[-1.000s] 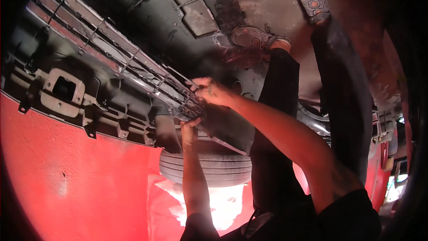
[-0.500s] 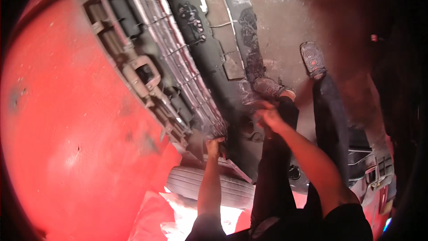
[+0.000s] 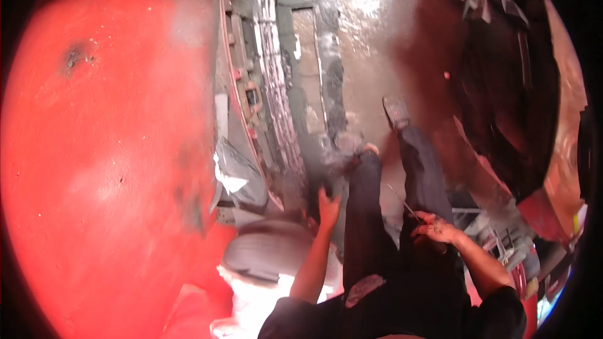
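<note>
The right hand (image 3: 436, 229) has its grip closed, fingers curled round a thin rod (image 3: 411, 212) that points up and left in front of the person's thigh. The left hand (image 3: 329, 209) is near the lower end of the grille (image 3: 274, 75), thumb and fingers looking parted; I cannot tell whether that grip has hold of anything. The slatted grille runs lengthwise on the floor (image 3: 370, 75), between the red wall (image 3: 113, 119) and the legs (image 3: 364, 213). A tyre (image 3: 267, 248) lies left of the left forearm
</note>
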Tool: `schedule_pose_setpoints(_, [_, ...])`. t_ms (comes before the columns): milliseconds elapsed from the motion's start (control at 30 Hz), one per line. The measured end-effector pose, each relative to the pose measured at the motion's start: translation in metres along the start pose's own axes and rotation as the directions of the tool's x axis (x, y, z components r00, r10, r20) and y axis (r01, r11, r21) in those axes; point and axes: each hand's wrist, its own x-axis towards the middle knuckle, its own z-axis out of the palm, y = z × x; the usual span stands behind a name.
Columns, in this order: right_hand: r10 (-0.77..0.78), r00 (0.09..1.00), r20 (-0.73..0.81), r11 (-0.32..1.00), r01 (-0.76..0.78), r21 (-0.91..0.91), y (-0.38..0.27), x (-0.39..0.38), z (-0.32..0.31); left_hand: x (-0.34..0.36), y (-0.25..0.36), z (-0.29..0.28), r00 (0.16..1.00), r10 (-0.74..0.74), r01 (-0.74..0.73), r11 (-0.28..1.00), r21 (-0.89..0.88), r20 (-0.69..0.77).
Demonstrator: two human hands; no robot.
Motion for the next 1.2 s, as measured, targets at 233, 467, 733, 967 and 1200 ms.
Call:
schedule_pose_setpoints(233, [-0.006, 0.999, -0.053, 0.788, -0.028, -0.615, -0.049, -0.051, 0.032, -0.084, 0.148, -0.023, 0.920, 0.384, -0.388, 0.921, 0.039, 0.080])
schedule_pose_setpoints(467, [0.038, 0.999, -0.011, 0.989, -0.039, -0.141, -0.117, -0.034, -0.035, -0.147, 0.214, -0.028, 0.883, 0.368, -0.447, 0.850, 0.278, 0.292])
schedule_pose_setpoints(733, [0.073, 0.991, -0.113, 0.991, -0.085, -0.102, -0.143, -0.053, -0.065, -0.134, 0.303, -0.025, 0.905, 0.331, -0.391, 0.896, 0.211, 0.268])
schedule_pose_setpoints(967, [0.040, 0.995, -0.097, 0.995, -0.031, 0.093, -0.135, -0.068, -0.067, -0.138, 0.347, -0.076, 0.804, -0.046, 0.036, 0.999, 0.029, 0.593])
schedule_pose_setpoints(1200, [-0.007, 0.972, -0.236, 0.885, 0.116, 0.451, -0.222, 0.022, -0.092, -0.005, 0.378, -0.084, 0.779, -0.091, 0.107, 0.994, 0.011, 0.620])
